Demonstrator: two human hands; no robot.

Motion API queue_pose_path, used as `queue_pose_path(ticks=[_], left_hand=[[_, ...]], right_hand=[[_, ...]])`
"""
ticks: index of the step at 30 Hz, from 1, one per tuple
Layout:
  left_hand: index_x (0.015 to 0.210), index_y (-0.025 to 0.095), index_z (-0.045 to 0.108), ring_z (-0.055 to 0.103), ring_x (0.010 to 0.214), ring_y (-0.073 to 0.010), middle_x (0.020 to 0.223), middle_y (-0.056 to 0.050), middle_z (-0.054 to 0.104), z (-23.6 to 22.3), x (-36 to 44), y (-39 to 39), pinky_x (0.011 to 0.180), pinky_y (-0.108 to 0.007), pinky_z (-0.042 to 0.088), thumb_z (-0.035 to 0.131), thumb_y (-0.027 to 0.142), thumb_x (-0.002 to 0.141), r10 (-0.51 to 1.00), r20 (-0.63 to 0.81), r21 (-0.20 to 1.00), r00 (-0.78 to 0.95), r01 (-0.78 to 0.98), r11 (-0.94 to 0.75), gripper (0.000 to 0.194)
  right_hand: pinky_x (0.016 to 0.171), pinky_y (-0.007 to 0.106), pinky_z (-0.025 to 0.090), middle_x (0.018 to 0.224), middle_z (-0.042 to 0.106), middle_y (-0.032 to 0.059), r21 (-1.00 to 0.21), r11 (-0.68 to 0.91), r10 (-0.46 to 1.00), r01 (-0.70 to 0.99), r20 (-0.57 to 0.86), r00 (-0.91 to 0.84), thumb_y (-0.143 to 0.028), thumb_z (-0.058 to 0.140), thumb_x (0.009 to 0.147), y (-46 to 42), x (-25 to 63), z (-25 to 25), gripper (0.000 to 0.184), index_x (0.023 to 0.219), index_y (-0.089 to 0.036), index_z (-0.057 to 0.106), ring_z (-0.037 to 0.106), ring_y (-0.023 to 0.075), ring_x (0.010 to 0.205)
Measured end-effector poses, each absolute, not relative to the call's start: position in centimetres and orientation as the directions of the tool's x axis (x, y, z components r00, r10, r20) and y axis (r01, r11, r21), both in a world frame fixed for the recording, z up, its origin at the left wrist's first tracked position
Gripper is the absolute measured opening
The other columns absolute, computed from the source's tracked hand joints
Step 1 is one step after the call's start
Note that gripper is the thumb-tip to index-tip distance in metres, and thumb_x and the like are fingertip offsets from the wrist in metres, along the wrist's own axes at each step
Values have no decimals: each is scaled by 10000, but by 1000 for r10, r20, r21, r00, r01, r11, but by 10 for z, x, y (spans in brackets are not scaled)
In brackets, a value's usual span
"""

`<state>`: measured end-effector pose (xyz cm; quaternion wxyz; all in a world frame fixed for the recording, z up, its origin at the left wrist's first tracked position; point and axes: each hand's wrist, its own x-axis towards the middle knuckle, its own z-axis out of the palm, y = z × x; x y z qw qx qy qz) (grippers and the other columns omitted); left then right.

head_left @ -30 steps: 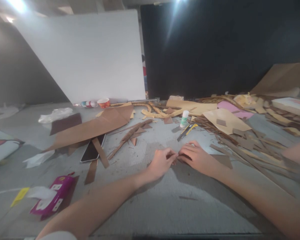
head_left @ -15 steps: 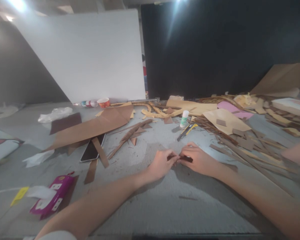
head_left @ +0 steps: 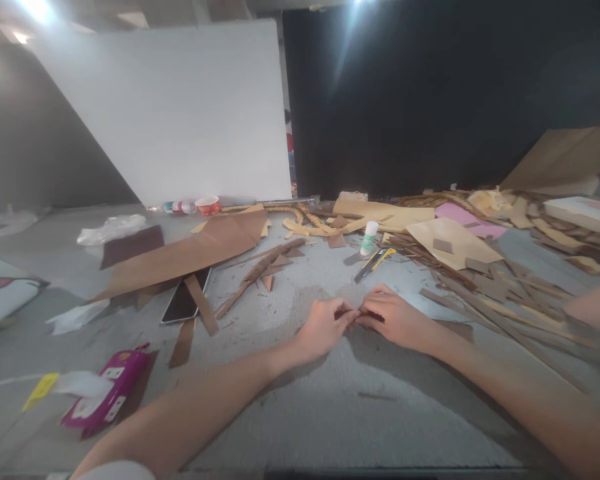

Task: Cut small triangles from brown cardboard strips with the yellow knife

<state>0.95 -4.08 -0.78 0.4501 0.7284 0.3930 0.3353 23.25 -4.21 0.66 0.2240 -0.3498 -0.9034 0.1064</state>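
My left hand (head_left: pixel 325 325) and my right hand (head_left: pixel 395 319) meet fingertip to fingertip just above the grey tabletop. Both are closed in a pinch on a small brown paper strip, most of which the fingers cover. Beyond my right hand lies a yellow-and-black utility knife (head_left: pixel 375 264) with a white-capped glue stick (head_left: pixel 369 238) standing upright behind it. To the far left of my hands rests a brown, twisted paper branch (head_left: pixel 255 272), with small brown scraps (head_left: pixel 276 265) beside it.
Brown paper strips (head_left: pixel 500 300) are heaped on the right, where another person's blurred arm (head_left: pixel 594 305) reaches in. A large brown sheet (head_left: pixel 190 257) partly covers a phone (head_left: pixel 181 303). Purple wipes pack (head_left: pixel 107 393) sits front left. White (head_left: pixel 180 113) and black (head_left: pixel 430 100) boards stand behind.
The fingers of my right hand have shifted slightly, and the dark strip that showed beneath them is now mostly hidden. Both hands stay in the same place.
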Motion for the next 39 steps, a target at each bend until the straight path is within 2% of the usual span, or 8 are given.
queue_pose_path(ticks=[6, 12, 22, 27, 29, 33, 36, 39], left_hand=[[845, 183, 683, 679, 652, -149, 740, -34, 742, -11, 9, -39, 644, -254, 514, 626, 390, 1003, 885, 111, 957, 452, 191, -217, 266], [833, 181, 676, 692, 647, -145, 737, -34, 745, -13, 9, -39, 645, -247, 522, 636, 346, 993, 880, 123, 953, 459, 194, -234, 233], [856, 172, 672, 671, 632, -135, 745, -28, 734, -16, 10, -36, 626, -242, 510, 631, 385, 987, 896, 94, 969, 434, 166, -182, 254], [881, 175, 671, 672, 648, -141, 768, -29, 742, -11, 8, -39, 636, -250, 498, 588, 337, 1026, 895, 113, 940, 432, 245, -237, 233], [903, 179, 676, 673, 682, -150, 784, -26, 738, -8, 5, -38, 663, -261, 492, 578, 301, 1044, 892, 184, 854, 412, 382, -352, 211], [981, 177, 667, 701, 894, -206, 939, -64, 738, -3, -6, -27, 814, -320, 518, 551, 228, 1068, 808, 354, 489, 470, 643, -589, 154], [923, 167, 650, 682, 924, -243, 918, -85, 709, -5, -10, -17, 865, -374, 532, 536, 165, 1052, 801, 333, 257, 497, 770, -585, 173], [924, 159, 650, 660, 975, -283, 957, -105, 688, -6, -10, -14, 891, -432, 552, 553, 159, 1034, 810, 331, 135, 485, 825, -549, 147]], right_hand=[[884, 409, 436, 835, 697, 22, -348, 744, 658, 571, 231, -717, -325, 555, 1102, -39, 239, 11, 229, 963, -225, 708, 642, 208, 801], [847, 383, 437, 785, 659, 12, -378, 711, 687, 593, 194, -700, -294, 568, 1071, -39, 237, 9, 255, 835, -219, 628, 607, 195, 739], [888, 379, 422, 768, 601, 9, -387, 674, 696, 629, 49, -716, -287, 573, 1055, -41, 238, 20, 260, 812, -197, 600, 562, 202, 787], [888, 382, 424, 784, 625, 18, -365, 676, 706, 639, 73, -705, -295, 577, 1053, -38, 241, 16, 251, 827, -197, 629, 574, 206, 789], [914, 399, 424, 822, 657, 30, -332, 680, 716, 654, 108, -689, -321, 569, 1067, -35, 245, 14, 246, 874, -193, 651, 598, 213, 812], [990, 451, 402, 1064, 726, 82, -229, 669, 743, 707, 234, -627, -321, 550, 1088, -24, 257, 6, 186, 1126, -204, 691, 651, 258, 1028], [985, 474, 409, 1203, 700, 112, -120, 665, 733, 737, 293, -613, -318, 553, 1084, -17, 264, -4, 238, 1261, -237, 690, 617, 295, 1144], [982, 477, 430, 1250, 669, 124, -83, 656, 735, 750, 294, -611, -340, 515, 1104, -17, 264, -9, 309, 1356, -250, 671, 594, 300, 1176]])
